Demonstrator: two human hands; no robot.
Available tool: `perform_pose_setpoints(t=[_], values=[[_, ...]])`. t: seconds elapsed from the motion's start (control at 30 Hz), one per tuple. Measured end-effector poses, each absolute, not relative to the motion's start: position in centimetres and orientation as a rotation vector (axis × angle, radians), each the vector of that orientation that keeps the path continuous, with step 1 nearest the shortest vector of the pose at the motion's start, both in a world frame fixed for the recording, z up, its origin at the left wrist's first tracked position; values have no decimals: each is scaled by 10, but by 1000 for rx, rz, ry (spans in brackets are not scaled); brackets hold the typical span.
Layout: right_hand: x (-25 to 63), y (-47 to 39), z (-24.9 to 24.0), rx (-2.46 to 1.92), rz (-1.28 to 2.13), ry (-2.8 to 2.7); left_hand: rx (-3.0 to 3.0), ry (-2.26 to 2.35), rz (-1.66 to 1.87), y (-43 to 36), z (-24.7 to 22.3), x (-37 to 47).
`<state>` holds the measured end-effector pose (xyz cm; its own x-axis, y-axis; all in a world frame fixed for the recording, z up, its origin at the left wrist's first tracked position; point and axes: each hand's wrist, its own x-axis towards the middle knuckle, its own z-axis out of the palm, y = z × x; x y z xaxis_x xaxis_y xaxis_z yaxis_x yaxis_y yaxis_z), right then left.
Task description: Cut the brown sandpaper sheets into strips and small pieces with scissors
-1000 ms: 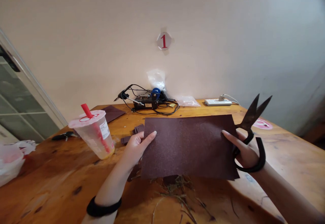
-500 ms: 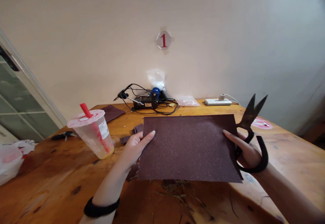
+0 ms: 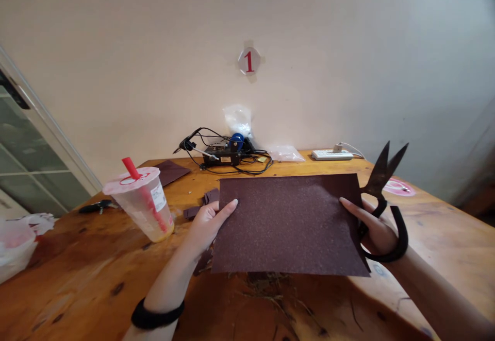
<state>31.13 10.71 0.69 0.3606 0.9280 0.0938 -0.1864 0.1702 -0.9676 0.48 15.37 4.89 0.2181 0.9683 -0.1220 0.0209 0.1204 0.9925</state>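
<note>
A dark maroon, speckled sheet of sandpaper (image 3: 286, 227) is held up above the table, its broad face toward me. My left hand (image 3: 211, 222) is closed on its left edge, thumb on the front and fingers behind. At the opposite edge my right hand (image 3: 373, 227) pinches the sheet, thumb in front. Black-handled scissors (image 3: 377, 181) also hang on my right hand, blades parted and pointing up. Small cut maroon pieces (image 3: 211, 195) lie on the table past my left hand. Under the sheet's lower edge, thin dry strands (image 3: 266, 292) are scattered.
On the wooden table (image 3: 77, 263), a plastic drink cup (image 3: 135, 202) with a red straw stands left. Behind it lies another maroon sheet (image 3: 172, 172). A soldering station (image 3: 222, 155) with cables and a power strip (image 3: 331, 154) sit by the wall. A white plastic bag (image 3: 17, 243) is far left.
Almost nothing differs. The sheet's lower edge has risen very slightly, and my left wrist has shifted a little to the right. Both hands keep their hold.
</note>
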Motion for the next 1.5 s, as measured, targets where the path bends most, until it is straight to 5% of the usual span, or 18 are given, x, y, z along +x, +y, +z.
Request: perform_pose_setpoints(t=[1.5], values=[[310, 107, 9, -1053, 1007, -769, 1183, 1068, 980, 151, 47, 5]])
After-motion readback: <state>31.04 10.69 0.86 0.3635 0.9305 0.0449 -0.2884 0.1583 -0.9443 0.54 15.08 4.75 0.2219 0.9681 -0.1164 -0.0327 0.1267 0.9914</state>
